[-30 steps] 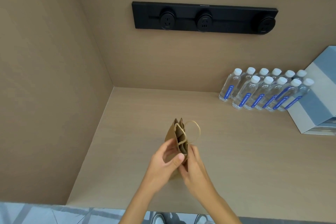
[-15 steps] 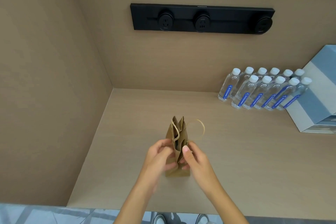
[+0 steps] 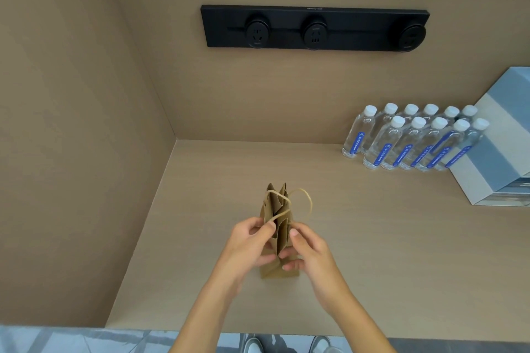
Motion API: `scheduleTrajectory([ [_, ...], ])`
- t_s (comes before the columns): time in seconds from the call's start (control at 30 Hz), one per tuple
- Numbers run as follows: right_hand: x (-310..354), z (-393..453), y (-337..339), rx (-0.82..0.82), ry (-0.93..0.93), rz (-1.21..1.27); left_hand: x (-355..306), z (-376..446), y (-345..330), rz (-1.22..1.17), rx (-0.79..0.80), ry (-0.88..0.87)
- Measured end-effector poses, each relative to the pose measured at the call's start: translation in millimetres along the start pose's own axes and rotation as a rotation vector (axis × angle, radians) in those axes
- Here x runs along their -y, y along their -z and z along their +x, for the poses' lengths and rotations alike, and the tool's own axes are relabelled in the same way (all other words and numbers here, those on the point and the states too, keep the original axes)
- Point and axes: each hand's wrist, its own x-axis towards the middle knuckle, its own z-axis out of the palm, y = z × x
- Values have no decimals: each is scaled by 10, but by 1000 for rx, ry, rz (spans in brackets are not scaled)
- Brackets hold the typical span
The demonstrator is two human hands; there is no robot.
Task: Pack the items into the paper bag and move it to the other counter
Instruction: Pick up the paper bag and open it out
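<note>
A small brown paper bag (image 3: 277, 209) with twine handles stands upright on the beige counter (image 3: 372, 238), still folded nearly flat with its top barely parted. My left hand (image 3: 249, 243) grips its left side near the rim. My right hand (image 3: 307, 252) holds the right side, thumb on the front fold and fingers low against the bag. One handle loop curls out to the right. Several clear water bottles (image 3: 401, 143) with white caps and blue labels stand in two rows at the back right.
A grey and white box (image 3: 499, 157) sits at the right edge beside the bottles. A black socket strip (image 3: 315, 27) is mounted on the back wall. A side wall closes the counter on the left. The counter's front edge lies just below my forearms.
Both hands have slid apart to either side of the bag, which now stands more upright, and its top folds have spread slightly.
</note>
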Motion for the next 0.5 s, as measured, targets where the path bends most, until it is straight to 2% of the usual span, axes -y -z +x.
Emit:
scheduleTrajectory([
  [0.17, 18, 54, 4, -44, -14, -73, -28, 57, 50, 54, -24, 18],
  [0.3, 75, 124, -1, -95, -77, -157, -46, 130, 69, 210, -104, 11],
  [0.5, 192, 168, 71, -198, -65, -338, -97, 212, 260, 418, -118, -21],
])
